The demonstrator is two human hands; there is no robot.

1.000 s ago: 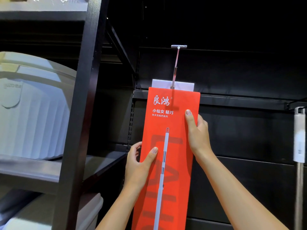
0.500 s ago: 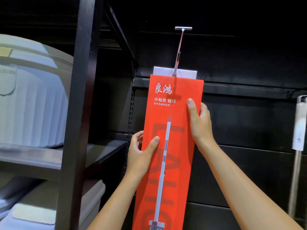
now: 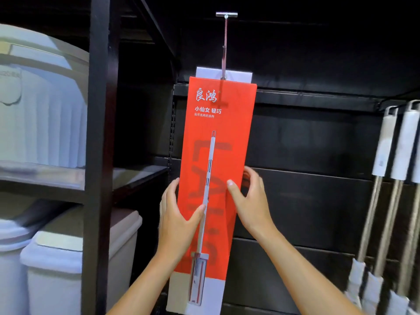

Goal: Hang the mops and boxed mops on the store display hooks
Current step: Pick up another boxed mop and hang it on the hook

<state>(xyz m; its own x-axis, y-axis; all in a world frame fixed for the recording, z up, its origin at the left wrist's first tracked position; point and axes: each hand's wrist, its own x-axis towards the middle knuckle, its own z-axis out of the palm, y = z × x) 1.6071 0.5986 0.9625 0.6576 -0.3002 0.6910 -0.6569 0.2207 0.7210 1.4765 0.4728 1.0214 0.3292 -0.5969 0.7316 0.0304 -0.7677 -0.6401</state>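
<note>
Steadying the red boxed mop (image 3: 218,155) hanging below the display hook (image 3: 225,42), the left hand (image 3: 179,214) and right hand (image 3: 250,201) pinched its side edges. Its white tab (image 3: 238,75) seemed seated on the hook, so the next move called for both hands to let go gently.

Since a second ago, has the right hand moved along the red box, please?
Yes: the right hand slid down the red box, from beside its white title to well below it.

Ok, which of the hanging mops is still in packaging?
The one in the tall red cardboard box, hung on the metal hook at centre; the white-handled metal-pole mops at far right hang bare.
</note>
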